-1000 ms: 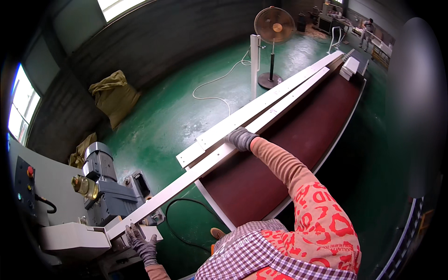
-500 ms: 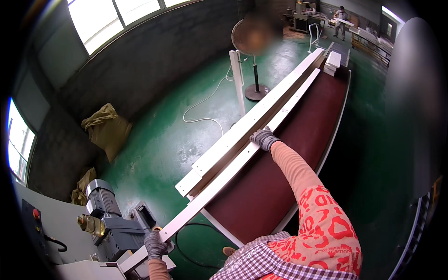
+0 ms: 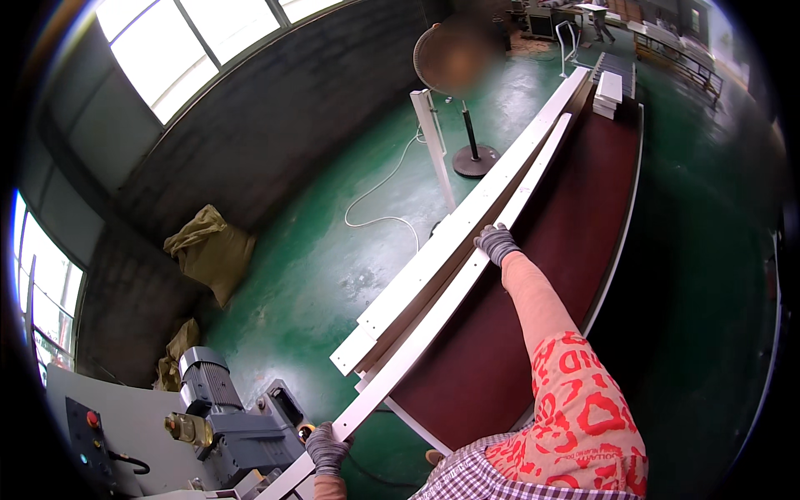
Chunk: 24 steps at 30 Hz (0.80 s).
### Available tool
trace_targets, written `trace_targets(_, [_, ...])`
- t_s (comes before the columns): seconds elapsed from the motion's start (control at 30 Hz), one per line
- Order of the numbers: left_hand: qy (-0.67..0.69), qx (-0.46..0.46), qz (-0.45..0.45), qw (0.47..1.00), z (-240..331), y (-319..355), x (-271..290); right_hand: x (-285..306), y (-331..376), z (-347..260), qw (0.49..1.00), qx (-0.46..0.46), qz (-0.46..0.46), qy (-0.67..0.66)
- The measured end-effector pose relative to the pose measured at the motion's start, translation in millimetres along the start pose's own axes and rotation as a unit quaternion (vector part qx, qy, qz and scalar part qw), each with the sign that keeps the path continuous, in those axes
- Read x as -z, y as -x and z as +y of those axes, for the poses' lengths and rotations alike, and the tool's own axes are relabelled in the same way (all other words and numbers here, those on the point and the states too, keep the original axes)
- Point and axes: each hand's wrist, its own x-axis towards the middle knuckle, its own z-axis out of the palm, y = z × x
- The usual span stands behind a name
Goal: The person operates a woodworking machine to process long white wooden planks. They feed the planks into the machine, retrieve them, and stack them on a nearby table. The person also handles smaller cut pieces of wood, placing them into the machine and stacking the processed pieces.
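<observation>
A long, narrow white board (image 3: 432, 327) runs slantwise from the lower left toward the far right, along the left side of a dark red conveyor bed (image 3: 533, 283). My left hand (image 3: 327, 450), in a grey striped glove, is closed round the board near its lower end, beside the grey machine. Farther up, my right hand (image 3: 497, 243), gloved alike, grips the board from above with fingers over its far edge. Longer white boards (image 3: 467, 235) lie stacked just left of it on the bed's edge. The held board's lowest end passes out of the picture.
A grey motor (image 3: 212, 383) and a control panel (image 3: 87, 433) stand at lower left. Beyond the bed are a white post (image 3: 433, 150), a pedestal fan (image 3: 475, 160) and a cable (image 3: 375, 179). Short white boards (image 3: 608, 93) lie at the bed's far end. A sack (image 3: 212, 258) leans by the wall.
The whole view has shifted a little. My left hand is farther right of the motor, toward the bed. The held board's far end now lies nearer the stacked boards. Both hands keep their grip.
</observation>
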Motion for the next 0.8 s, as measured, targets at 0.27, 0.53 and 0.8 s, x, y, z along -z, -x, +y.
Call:
trace_targets(0.27, [0.026,0.01,-0.027,0.999,25,-5,4,-18,6,4,0.956,-0.245,0.004,-0.16])
trace_targets(0.53, [-0.002,-0.014,-0.046,0.999,123,-28,5,-29,79,-79,0.318,-0.307,0.004,-0.897])
trace_targets(0.8, [0.046,-0.142,-0.048,0.988,216,-70,37,5,167,-213,0.127,-0.201,-0.091,-0.967])
